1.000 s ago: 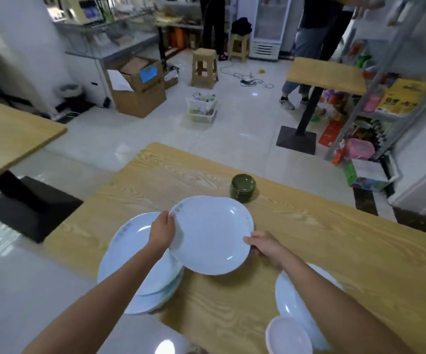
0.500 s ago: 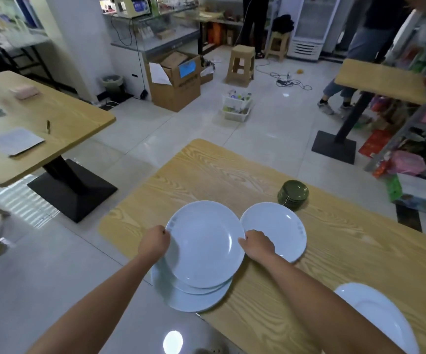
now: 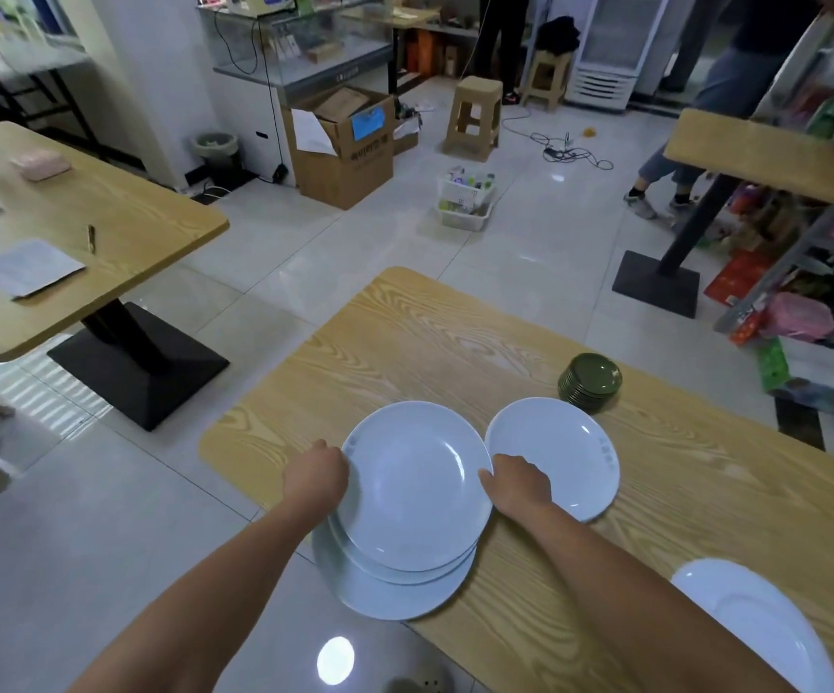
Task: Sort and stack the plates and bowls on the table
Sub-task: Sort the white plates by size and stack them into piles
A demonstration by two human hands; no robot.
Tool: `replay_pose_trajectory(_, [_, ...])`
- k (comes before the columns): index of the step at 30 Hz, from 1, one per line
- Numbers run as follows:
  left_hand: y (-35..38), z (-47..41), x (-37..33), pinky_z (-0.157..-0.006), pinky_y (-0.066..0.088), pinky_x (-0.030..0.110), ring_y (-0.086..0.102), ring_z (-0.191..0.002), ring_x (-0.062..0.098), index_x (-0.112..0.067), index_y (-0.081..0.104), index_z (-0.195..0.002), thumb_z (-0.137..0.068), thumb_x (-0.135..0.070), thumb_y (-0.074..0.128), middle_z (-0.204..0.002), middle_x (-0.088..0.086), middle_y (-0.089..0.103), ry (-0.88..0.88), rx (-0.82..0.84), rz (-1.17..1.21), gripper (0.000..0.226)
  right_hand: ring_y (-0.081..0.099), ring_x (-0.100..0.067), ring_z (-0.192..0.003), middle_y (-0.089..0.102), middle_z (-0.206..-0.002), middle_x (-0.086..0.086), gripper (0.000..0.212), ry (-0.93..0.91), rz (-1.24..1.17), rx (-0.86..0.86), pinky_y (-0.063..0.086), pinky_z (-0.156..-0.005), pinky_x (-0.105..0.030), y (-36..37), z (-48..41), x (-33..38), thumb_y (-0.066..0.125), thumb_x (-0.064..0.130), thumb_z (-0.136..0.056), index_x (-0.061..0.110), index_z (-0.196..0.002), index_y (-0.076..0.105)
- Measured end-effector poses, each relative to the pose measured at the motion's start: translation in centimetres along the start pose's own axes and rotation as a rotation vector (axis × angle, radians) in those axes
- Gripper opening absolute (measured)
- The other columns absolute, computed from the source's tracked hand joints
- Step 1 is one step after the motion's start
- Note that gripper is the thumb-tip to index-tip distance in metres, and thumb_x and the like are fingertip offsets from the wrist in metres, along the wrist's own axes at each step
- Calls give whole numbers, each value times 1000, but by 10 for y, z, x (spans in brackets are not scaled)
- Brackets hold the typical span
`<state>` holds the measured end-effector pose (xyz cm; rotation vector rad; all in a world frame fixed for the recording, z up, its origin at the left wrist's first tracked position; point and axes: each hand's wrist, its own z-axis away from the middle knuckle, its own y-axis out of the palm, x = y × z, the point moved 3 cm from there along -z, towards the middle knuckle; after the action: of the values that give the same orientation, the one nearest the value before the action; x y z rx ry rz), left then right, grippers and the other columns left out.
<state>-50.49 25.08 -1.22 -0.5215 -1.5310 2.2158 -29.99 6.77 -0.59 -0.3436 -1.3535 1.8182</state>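
A stack of white plates (image 3: pixel 407 497) lies at the near left edge of the wooden table (image 3: pixel 455 342), partly overhanging it. My left hand (image 3: pixel 317 477) grips the top plate's left rim and my right hand (image 3: pixel 517 485) grips its right rim. A single white plate (image 3: pixel 562 442) lies just right of the stack, partly under my right hand. Another white plate (image 3: pixel 755 622) sits at the near right, cut by my right forearm. A stack of small dark green dishes (image 3: pixel 590 381) stands behind the plates.
A second wooden table (image 3: pixel 120 217) with paper and a pink box stands to the left. A cardboard box (image 3: pixel 345 157), a white basket (image 3: pixel 465 202), stools and a third table (image 3: pixel 755 152) are on the tiled floor beyond. A person stands at the far right.
The plate I held between both hands moved left and came down onto the stack. A plate that it had covered now shows to the right. My view shifted left.
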Motion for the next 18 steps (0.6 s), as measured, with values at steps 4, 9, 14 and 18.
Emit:
replay_pose_trajectory(4, [-2, -5, -1, -63, 40, 31, 48, -71, 23, -13, 66, -101, -94, -14, 32, -86, 1, 38, 52, 4, -136, 34, 54, -19, -79, 65, -95, -3, 28, -18, 30, -8, 37, -68, -28, 0, -1, 2, 37, 39, -97, 18, -88, 53])
replay_pose_trajectory(9, [-4, -11, -8, -70, 44, 34, 57, -93, 25, -11, 58, -109, -97, -18, 34, -105, 7, 51, 88, -71, -126, 28, 50, -18, -73, 60, -84, -3, 35, -11, 15, -10, 36, -65, -29, -5, -1, 0, 34, 45, -97, 18, -79, 45])
replay_pose_trajectory(14, [-14, -14, -36, -80, 41, 35, 50, -108, 27, -12, 45, -122, -99, -31, 32, -119, 7, 48, 179, -172, -104, 32, 49, -20, -69, 49, -70, 3, 41, 33, -23, -79, 33, -59, -29, -14, 2, -24, 31, 47, -98, 21, -66, 35])
replay_pose_trajectory(18, [-16, -12, -84, -87, 42, 40, 50, -112, 32, -9, 46, -130, -98, -31, 40, -125, 13, 50, 305, -230, -93, 40, 52, -23, -73, 49, -68, 3, 43, 137, -88, -137, 35, -63, -30, -25, 12, -71, 31, 49, -97, 20, -65, 34])
